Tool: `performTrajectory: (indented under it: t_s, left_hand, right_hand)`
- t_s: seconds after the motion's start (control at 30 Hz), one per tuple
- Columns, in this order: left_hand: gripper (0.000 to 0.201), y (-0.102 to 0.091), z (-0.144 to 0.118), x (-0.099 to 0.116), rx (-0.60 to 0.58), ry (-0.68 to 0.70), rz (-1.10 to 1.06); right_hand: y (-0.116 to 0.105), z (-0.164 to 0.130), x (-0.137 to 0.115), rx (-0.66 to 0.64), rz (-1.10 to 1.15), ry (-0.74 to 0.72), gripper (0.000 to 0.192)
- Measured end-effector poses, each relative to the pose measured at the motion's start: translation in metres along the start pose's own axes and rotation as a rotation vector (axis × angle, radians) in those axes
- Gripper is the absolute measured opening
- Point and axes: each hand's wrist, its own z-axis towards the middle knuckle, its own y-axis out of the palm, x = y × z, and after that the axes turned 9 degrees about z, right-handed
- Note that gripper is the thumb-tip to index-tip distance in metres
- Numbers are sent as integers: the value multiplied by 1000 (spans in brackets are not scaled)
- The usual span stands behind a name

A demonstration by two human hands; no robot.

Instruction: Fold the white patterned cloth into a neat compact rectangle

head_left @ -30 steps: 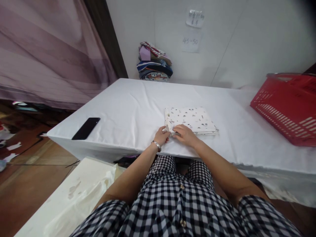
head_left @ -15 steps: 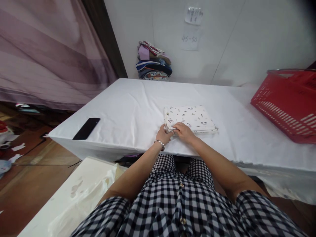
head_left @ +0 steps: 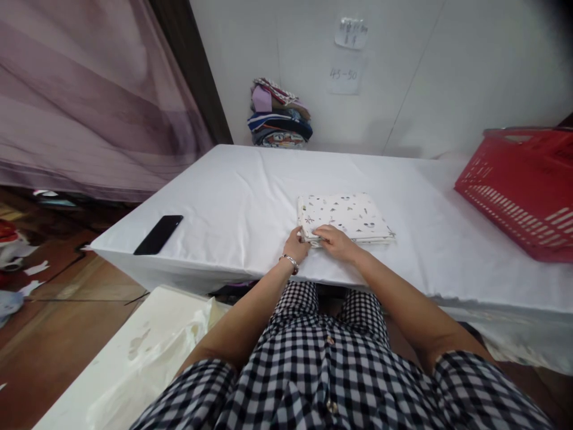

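A folded white cloth [head_left: 347, 212] with a small scattered print lies flat on the white-covered table, its layers stacked in a neat rectangle. At its near left corner, my left hand [head_left: 295, 245] is closed on the edge, the fingertips partly hidden by the layers. My right hand [head_left: 336, 242] lies just to the right, its fingers bent over the near edge and gripping the cloth there. A beaded bracelet [head_left: 290, 261] circles my left wrist.
A black phone [head_left: 159, 235] rests near the table's left front edge. At the right stands a red plastic basket [head_left: 519, 191]. Several folded fabrics [head_left: 280, 116] are piled against the wall behind the table [head_left: 219, 191]. A white surface [head_left: 147, 334] with plastic film sits lower left.
My fingertips have drawn slightly apart at the cloth's near left corner, where they met before. The cloth stays in almost the same place.
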Motion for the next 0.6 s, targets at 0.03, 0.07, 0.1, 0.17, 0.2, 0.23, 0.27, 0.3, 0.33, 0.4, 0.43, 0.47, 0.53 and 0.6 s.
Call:
performTrajectory:
  t_s: [0.03, 0.07, 0.1, 0.17, 0.2, 0.23, 0.27, 0.3, 0.33, 0.4, 0.43, 0.47, 0.53, 0.6]
  left_hand:
    - [70, 0, 2, 2, 7, 0, -21]
    - [69, -1, 6, 4, 13, 2, -46]
    - [68, -2, 10, 8, 20, 7, -73]
    - [69, -8, 22, 17, 41, 28, -135]
    - [71, -12, 29, 22, 60, 41, -167]
    - [72, -17, 35, 25, 81, 50, -193]
    - [73, -22, 41, 28, 94, 47, -207]
    - [73, -26, 45, 28, 96, 28, -200]
    - [72, -30, 47, 27, 84, -1, -178]
    - [70, -35, 46, 20, 27, -47, -133]
    - [71, -36, 44, 15, -10, -52, -127]
    - [74, -36, 41, 11, -45, -42, -132]
    - [80, -34, 35, 6, -84, -10, -142]
    - [79, -30, 32, 5, -49, -22, -95]
  right_hand:
    - [-1, 1, -1, -2, -20, -8, 38]
    - [-2, 3, -2, 3, -44, -10, 38]
    - [-2, 6, -3, 15, -70, -7, 37]
    - [-3, 17, -5, 69, -122, 21, 33]
    - [-3, 24, -5, 111, -145, 42, 30]
    - [-2, 31, -5, 153, -164, 64, 29]
    - [-1, 38, -4, 184, -179, 87, 28]
    - [1, 44, -3, 197, -192, 110, 28]
    - [4, 49, -2, 189, -202, 131, 29]
    - [11, 55, 0, 145, -209, 161, 30]
    - [14, 56, 1, 128, -208, 169, 30]
    - [17, 56, 2, 123, -206, 174, 30]
    - [21, 55, 4, 137, -197, 172, 29]
    - [21, 54, 5, 165, -174, 168, 29]
